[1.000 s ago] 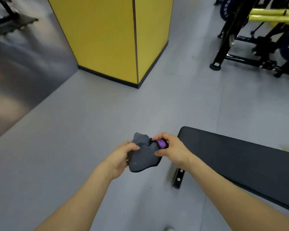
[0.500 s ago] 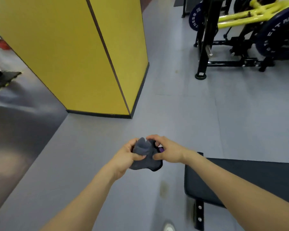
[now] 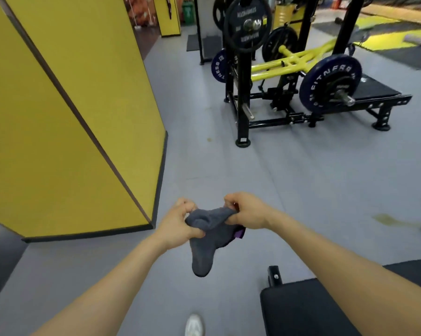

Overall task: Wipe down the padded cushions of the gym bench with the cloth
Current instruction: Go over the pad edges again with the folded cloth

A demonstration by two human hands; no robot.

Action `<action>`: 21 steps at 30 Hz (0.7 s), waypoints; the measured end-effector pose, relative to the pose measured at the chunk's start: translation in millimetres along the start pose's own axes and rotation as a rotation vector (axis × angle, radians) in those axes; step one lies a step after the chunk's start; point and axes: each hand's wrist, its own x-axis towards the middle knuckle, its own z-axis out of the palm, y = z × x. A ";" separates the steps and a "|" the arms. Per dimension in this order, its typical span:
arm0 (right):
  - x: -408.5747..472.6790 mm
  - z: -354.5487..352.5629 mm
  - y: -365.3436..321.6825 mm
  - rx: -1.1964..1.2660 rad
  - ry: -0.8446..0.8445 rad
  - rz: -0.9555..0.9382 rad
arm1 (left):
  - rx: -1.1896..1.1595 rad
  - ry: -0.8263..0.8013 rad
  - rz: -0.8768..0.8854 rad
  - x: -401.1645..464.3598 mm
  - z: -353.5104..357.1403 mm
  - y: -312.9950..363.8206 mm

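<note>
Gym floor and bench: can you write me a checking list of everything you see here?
Surface: grey floor, with a yellowish stain at right.
Job's things: grey cloth held in the air, one end hanging down; black bench cushion at lower right, not touched.
Clutter: something purple under the right hand, unclear what.
Grippers: left hand and right hand both grip the cloth with curled fingers.
Cables: nothing seen.
Surroundings: yellow pillar at left; black and yellow weight machine with plates ahead; a white shoe at bottom.
</note>
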 end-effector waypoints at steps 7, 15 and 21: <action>67.6 -59.6 6.1 0.014 0.158 0.127 | 0.091 -0.477 0.042 105.8 -57.8 25.8; 90.1 -94.7 43.8 0.067 0.390 0.374 | 0.375 -0.299 0.067 235.6 -23.7 61.1; 116.1 -120.7 93.5 0.094 0.384 0.380 | -0.532 -0.277 -0.457 299.9 28.0 141.6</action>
